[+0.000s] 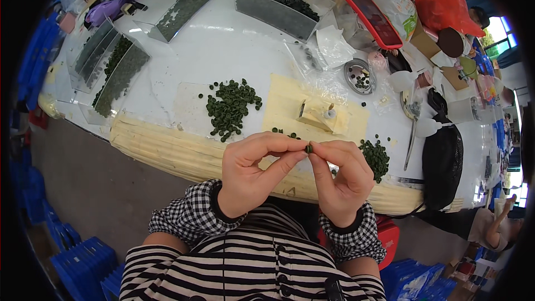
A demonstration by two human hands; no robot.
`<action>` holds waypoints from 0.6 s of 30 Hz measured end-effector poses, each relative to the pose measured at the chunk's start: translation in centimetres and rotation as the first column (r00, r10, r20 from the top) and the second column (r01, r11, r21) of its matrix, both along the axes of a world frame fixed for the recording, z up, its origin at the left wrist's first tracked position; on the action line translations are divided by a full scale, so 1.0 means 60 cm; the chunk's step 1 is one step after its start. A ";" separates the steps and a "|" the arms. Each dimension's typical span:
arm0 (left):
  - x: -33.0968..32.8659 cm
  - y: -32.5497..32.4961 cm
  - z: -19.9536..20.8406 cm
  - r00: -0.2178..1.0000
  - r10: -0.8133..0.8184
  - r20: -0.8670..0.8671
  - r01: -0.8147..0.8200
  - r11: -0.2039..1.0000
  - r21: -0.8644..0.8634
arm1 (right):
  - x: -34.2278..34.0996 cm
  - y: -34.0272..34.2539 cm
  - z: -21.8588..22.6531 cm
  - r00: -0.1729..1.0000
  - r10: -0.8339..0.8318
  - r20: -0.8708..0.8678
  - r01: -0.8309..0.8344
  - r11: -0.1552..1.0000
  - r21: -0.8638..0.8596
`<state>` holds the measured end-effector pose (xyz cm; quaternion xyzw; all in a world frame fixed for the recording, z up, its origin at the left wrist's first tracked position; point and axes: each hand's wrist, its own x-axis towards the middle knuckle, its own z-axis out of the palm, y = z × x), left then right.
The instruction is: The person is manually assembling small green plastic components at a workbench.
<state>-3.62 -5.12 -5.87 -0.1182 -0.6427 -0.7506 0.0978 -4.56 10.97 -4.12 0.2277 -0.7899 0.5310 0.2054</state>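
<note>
Between the fingertips of both hands, near the table's front edge, is one small dark green round piece (309, 149). My left hand (256, 170) pinches it from the left with thumb and forefinger. From the other side my right hand (343, 175) pinches it too. Just beyond my left hand lies a loose pile of dark green round pieces (229, 108). A smaller pile of such pieces (374, 159) sits right of my right hand. Ahead of my hands, a small yellowish block with an upright peg (324, 116) stands on a pale yellow sheet (284, 92).
Clear bins with green pieces (120, 75) stand at the left, with another clear bin (278, 14) at the back. A red-cased phone (370, 19), a round metal dish (359, 76), a long spoon (411, 114) and a black bag (442, 161) are at the right. Yellow padding (161, 145) lines the front edge.
</note>
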 end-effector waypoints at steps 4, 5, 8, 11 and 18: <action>-0.001 0.002 -0.001 1.000 0.008 -0.024 -0.009 0.999 -0.039 | 0.003 0.001 -0.001 1.000 -0.017 -0.024 0.017 1.000 0.018; 0.000 0.003 0.000 1.000 0.011 -0.016 -0.012 1.000 -0.027 | 0.003 0.001 0.000 0.999 -0.022 -0.028 0.022 0.999 0.025; 0.001 0.005 -0.002 1.000 0.012 0.003 -0.012 1.000 -0.009 | 0.004 0.002 0.002 0.999 -0.029 -0.037 0.031 0.998 0.046; 0.000 0.007 -0.004 1.000 0.008 0.019 -0.009 1.000 0.004 | 0.004 0.002 0.005 0.998 -0.042 -0.052 0.046 0.997 0.068; -0.003 0.004 -0.004 0.997 0.041 -0.062 -0.047 0.994 -0.102 | 0.002 0.001 0.002 0.995 -0.047 -0.089 0.054 0.996 0.076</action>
